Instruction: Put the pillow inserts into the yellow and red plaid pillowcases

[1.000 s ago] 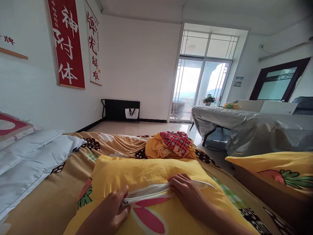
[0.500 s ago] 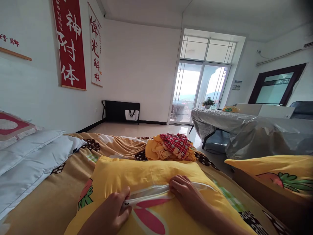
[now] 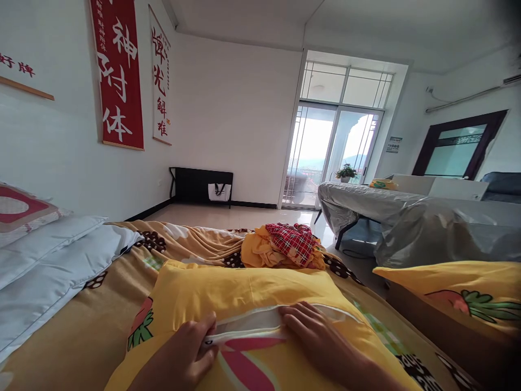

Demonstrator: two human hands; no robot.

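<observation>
A yellow pillowcase [image 3: 211, 282] with a carrot print and pink shapes lies in front of me, filled out by a white pillow that shows through its long zippered opening [image 3: 256, 319]. At the left end of the opening, my left hand [image 3: 189, 347] pinches the pillowcase edge between thumb and fingers, right by a small dark zipper pull [image 3: 209, 342]. My right hand [image 3: 309, 331] has its fingers bent over the opening's edge nearer its right end, gripping the cloth. Its thumb is hidden.
The pillow rests on a brown patterned blanket [image 3: 93, 320]. White pillows [image 3: 81, 252] are stacked at left. Crumpled yellow and red checked cloth [image 3: 285, 244] lies beyond. Another yellow pillow [image 3: 468, 288] sits on a box at right, before a plastic-covered table [image 3: 407, 212].
My right hand has shifted slightly down and toward me, and the opening between the hands gapes a little wider. My left hand keeps its pinch in nearly the same place.
</observation>
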